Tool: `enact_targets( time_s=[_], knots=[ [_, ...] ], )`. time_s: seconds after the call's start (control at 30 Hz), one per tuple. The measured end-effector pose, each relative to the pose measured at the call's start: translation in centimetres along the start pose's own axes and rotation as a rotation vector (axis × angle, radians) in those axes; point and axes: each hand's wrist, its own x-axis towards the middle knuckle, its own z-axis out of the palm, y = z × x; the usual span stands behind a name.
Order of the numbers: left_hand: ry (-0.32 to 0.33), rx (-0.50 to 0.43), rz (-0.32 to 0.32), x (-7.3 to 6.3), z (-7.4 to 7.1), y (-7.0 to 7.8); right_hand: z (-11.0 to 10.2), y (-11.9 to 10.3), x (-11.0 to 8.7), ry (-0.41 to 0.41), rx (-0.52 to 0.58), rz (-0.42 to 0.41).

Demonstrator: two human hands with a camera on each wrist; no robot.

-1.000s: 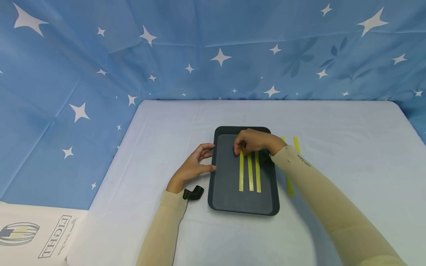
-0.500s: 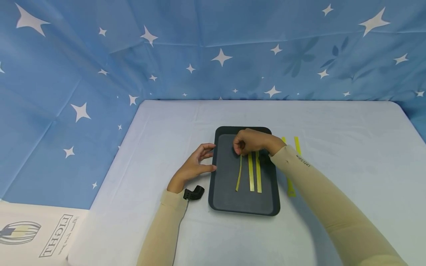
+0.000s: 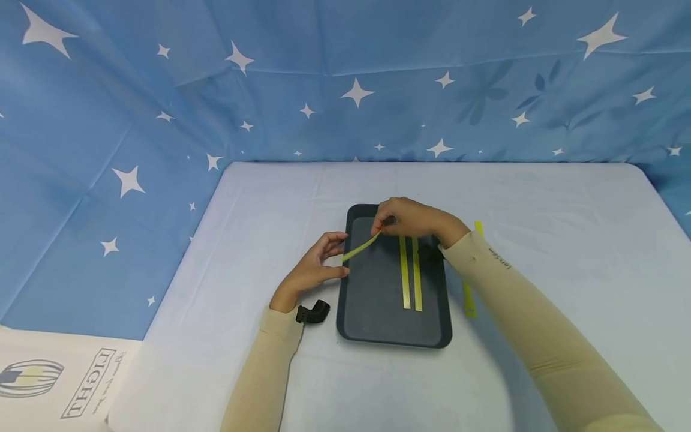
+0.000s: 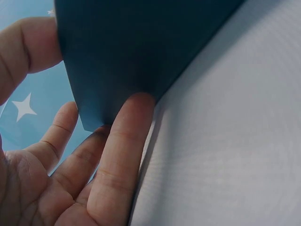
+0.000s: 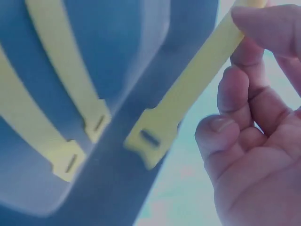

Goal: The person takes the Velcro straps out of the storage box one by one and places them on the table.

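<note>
My right hand (image 3: 408, 217) pinches one end of a yellow slotted cable strap (image 3: 360, 247) between thumb and fingers, above the upper part of the dark grey tray (image 3: 372, 330). The strap slants down to the left, its other end near my left hand. In the right wrist view, the strap's slotted head (image 5: 153, 139) overlaps the tray's rim. Two more yellow straps (image 3: 405, 273) lie side by side in the tray. My left hand (image 3: 315, 270) rests at the tray's left side, fingers extended; in the left wrist view, its fingertips (image 4: 136, 106) touch the tray's outer wall.
Right of the tray, parts of further yellow straps (image 3: 469, 300) show on the white-covered table (image 3: 583, 258), partly hidden by the right sleeve. A black wrist device (image 3: 313, 312) sits by the left cuff. A blue star-patterned cloth (image 3: 345, 72) hangs behind, and a printed cloth (image 3: 65, 381) lies at lower left.
My right hand has lifted the leftmost strap off the tray floor and moved slightly up and left; the strap has swung toward my left hand. The left hand has stayed still.
</note>
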Motion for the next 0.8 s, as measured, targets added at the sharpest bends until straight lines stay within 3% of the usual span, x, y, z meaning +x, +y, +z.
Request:
enact_targets(
  time_s=[0.17,0.37,0.8],
  knots=[
    [0.002,-0.001,-0.012,0.0,0.0,0.1,-0.6,-0.9,-0.2,0.046,0.005,-0.03],
    [-0.004,-0.006,-0.01,0.0,0.0,0.1,-1.5,-2.0,-0.9,0.085,-0.005,0.03],
    [-0.001,-0.003,-0.003,0.0,-0.1,-0.1,-2.6,-2.2,-3.1,0.159,0.11,0.092]
  ],
)
